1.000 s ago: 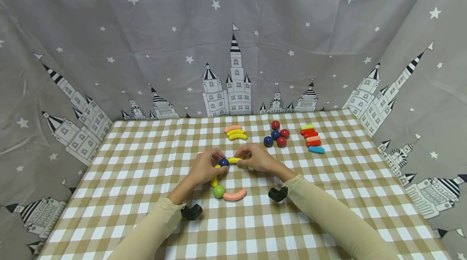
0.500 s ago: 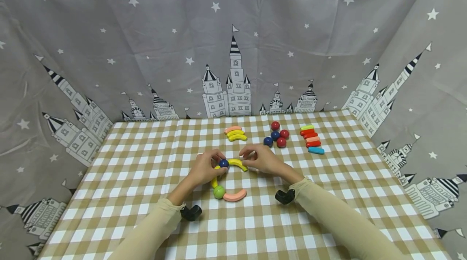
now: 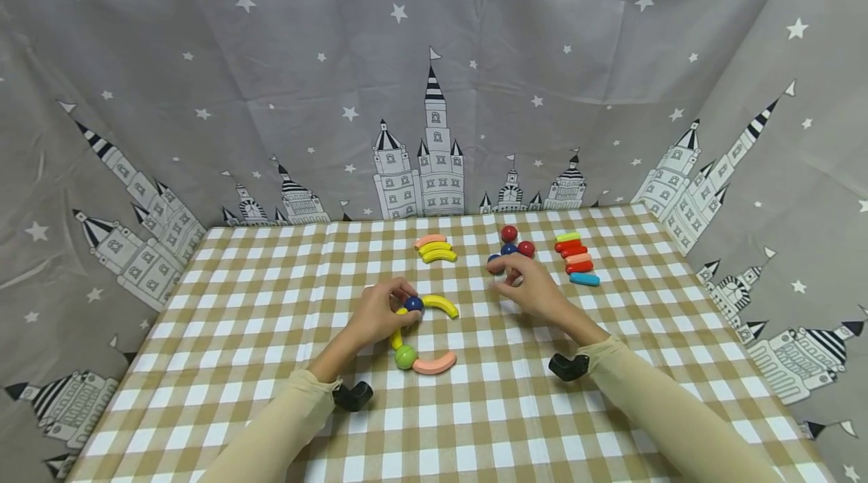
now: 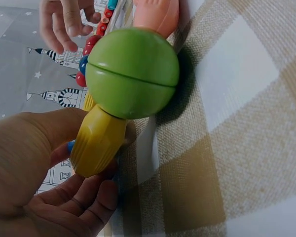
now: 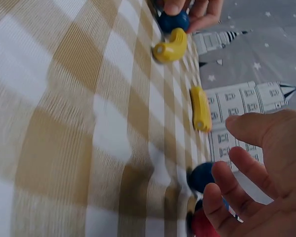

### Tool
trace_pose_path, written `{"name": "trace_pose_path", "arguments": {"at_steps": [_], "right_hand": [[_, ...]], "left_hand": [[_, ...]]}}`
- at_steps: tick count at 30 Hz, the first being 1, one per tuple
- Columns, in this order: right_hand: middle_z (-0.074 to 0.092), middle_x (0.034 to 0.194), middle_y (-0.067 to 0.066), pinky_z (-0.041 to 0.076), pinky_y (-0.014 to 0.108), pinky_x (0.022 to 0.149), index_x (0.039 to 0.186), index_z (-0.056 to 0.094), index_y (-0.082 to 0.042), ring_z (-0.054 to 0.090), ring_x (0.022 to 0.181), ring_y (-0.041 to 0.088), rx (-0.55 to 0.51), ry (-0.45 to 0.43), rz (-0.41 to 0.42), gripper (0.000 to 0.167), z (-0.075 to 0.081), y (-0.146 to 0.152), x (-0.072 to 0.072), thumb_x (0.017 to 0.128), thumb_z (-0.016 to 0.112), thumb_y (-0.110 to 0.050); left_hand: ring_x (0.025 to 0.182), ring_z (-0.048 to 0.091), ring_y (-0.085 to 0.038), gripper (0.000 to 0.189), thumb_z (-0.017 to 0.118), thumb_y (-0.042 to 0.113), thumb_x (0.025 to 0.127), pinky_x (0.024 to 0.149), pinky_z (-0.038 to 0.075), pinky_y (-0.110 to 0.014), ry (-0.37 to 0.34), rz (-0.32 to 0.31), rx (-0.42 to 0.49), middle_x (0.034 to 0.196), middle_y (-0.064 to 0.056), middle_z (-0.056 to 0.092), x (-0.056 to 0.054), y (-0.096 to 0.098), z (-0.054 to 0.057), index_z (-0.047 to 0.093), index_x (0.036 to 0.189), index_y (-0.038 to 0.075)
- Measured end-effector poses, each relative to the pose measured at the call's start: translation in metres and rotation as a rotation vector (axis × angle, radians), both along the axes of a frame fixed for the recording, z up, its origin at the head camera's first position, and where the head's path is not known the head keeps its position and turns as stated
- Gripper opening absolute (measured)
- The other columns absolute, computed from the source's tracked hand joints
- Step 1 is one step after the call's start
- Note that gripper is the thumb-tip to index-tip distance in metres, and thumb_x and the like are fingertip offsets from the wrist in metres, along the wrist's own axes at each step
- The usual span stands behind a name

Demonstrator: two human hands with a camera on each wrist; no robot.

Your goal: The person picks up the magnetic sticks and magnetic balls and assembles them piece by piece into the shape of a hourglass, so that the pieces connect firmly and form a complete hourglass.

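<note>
The right hand has just let go of the yellow curved piece and swung across to the ball cluster, so that piece now lies with its end at the held blue ball, and the left hand alone steadies the chain; the joining there looks settled, as far as one can judge. The left grip is closed in a pinch about the blue ball, while the right grip is loose and spread, with nothing in it, its fingertips near another blue ball; whether they touch it I cannot tell. The chain sits mid-surface, before the person: one green ball, one blue ball, two yellow curved pieces and one pink curved piece, its far end free. Behind it lie three more curved pieces, two yellow and one pink. The cluster shows two blue balls and two red balls in the head view; a third red one, visible half a second ago, is now behind the right hand. Off to the right stand six straight pieces in a row: one lime, three red, one salmon, one blue.
</note>
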State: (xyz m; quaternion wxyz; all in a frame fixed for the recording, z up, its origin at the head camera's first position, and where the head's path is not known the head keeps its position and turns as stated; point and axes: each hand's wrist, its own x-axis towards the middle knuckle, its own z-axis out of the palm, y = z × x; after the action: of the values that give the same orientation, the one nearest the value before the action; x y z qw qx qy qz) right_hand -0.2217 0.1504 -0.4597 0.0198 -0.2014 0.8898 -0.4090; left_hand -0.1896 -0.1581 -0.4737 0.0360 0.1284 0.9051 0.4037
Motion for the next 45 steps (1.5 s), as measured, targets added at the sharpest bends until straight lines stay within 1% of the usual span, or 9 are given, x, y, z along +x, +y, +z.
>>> {"name": "trace_pose_path", "arguments": {"at_steps": [3, 6, 11, 17, 25, 28, 32, 37, 45], "right_hand": [[0.069, 0.118, 0.014, 0.053, 0.035, 0.077, 0.123, 0.071, -0.007, 0.064, 0.088, 0.023, -0.007, 0.024, -0.044, 0.032, -0.002, 0.008, 0.001, 0.092, 0.078, -0.01], [0.068, 0.115, 0.015, 0.055, 0.036, 0.076, 0.121, 0.072, -0.006, 0.064, 0.086, 0.023, -0.016, 0.082, -0.071, 0.031, -0.005, 0.016, 0.0, 0.091, 0.079, -0.01], [0.069, 0.115, 0.015, 0.056, 0.044, 0.078, 0.118, 0.073, -0.005, 0.064, 0.083, 0.027, -0.053, 0.128, -0.136, 0.03, -0.009, 0.028, -0.004, 0.09, 0.08, -0.009], [0.065, 0.121, 0.016, 0.056, 0.045, 0.079, 0.121, 0.071, -0.004, 0.066, 0.082, 0.029, -0.054, 0.104, -0.195, 0.032, -0.011, 0.035, -0.007, 0.09, 0.08, -0.008], [0.064, 0.122, 0.018, 0.055, 0.039, 0.078, 0.132, 0.065, -0.006, 0.062, 0.082, 0.029, -0.011, 0.061, -0.236, 0.046, -0.018, 0.036, -0.015, 0.089, 0.08, -0.01], [0.066, 0.12, 0.02, 0.052, 0.039, 0.076, 0.132, 0.064, -0.004, 0.061, 0.081, 0.029, 0.012, 0.082, -0.222, 0.047, -0.022, 0.036, -0.017, 0.088, 0.081, -0.01], [0.069, 0.117, 0.02, 0.047, 0.041, 0.078, 0.13, 0.064, -0.004, 0.059, 0.089, 0.03, 0.052, 0.101, -0.224, 0.046, -0.025, 0.032, -0.018, 0.088, 0.081, -0.011], [0.07, 0.115, 0.017, 0.042, 0.043, 0.082, 0.127, 0.065, -0.008, 0.054, 0.096, 0.032, 0.105, 0.065, -0.265, 0.042, -0.022, 0.028, -0.017, 0.09, 0.081, -0.015], [0.069, 0.115, 0.015, 0.046, 0.047, 0.087, 0.122, 0.064, -0.01, 0.056, 0.099, 0.032, 0.114, -0.002, -0.311, 0.035, -0.021, 0.024, -0.017, 0.091, 0.08, -0.017]], "left_hand": [[0.077, 0.059, -0.015, 0.027, 0.087, 0.012, 0.082, 0.069, 0.049, -0.031, 0.004, -0.001, 0.006, 0.093, -0.002, 0.07, 0.001, 0.0, -0.001, 0.07, 0.103, 0.011], [0.077, 0.059, -0.015, 0.027, 0.087, 0.012, 0.082, 0.069, 0.049, -0.031, 0.01, 0.009, 0.014, 0.094, -0.002, 0.07, 0.001, 0.0, -0.002, 0.071, 0.103, 0.011], [0.077, 0.058, -0.016, 0.026, 0.087, 0.013, 0.082, 0.069, 0.048, -0.031, 0.015, 0.04, 0.03, 0.095, -0.004, 0.071, 0.002, 0.001, -0.003, 0.071, 0.102, 0.012], [0.077, 0.058, -0.017, 0.027, 0.087, 0.015, 0.083, 0.065, 0.047, -0.03, -0.005, 0.105, 0.034, 0.095, -0.005, 0.069, 0.001, 0.004, -0.005, 0.071, 0.104, 0.012], [0.076, 0.059, -0.018, 0.029, 0.086, 0.013, 0.082, 0.068, 0.049, -0.031, 0.019, 0.161, 0.062, 0.098, -0.01, 0.071, 0.0, 0.012, -0.007, 0.071, 0.106, 0.009], [0.076, 0.059, -0.018, 0.028, 0.086, 0.012, 0.082, 0.067, 0.049, -0.03, 0.013, 0.171, 0.073, 0.097, -0.011, 0.071, -0.001, 0.013, -0.007, 0.071, 0.106, 0.009], [0.076, 0.059, -0.018, 0.029, 0.086, 0.011, 0.082, 0.067, 0.049, -0.03, -0.004, 0.181, 0.078, 0.096, -0.01, 0.07, 0.0, 0.013, -0.007, 0.07, 0.106, 0.008], [0.076, 0.06, -0.018, 0.029, 0.087, 0.011, 0.082, 0.068, 0.05, -0.031, -0.009, 0.18, 0.085, 0.095, -0.009, 0.07, 0.001, 0.012, -0.007, 0.069, 0.105, 0.008], [0.074, 0.058, -0.017, 0.028, 0.088, 0.009, 0.081, 0.064, 0.049, -0.028, 0.004, 0.165, 0.088, 0.093, -0.007, 0.068, 0.004, 0.011, -0.007, 0.069, 0.102, 0.008]]}}
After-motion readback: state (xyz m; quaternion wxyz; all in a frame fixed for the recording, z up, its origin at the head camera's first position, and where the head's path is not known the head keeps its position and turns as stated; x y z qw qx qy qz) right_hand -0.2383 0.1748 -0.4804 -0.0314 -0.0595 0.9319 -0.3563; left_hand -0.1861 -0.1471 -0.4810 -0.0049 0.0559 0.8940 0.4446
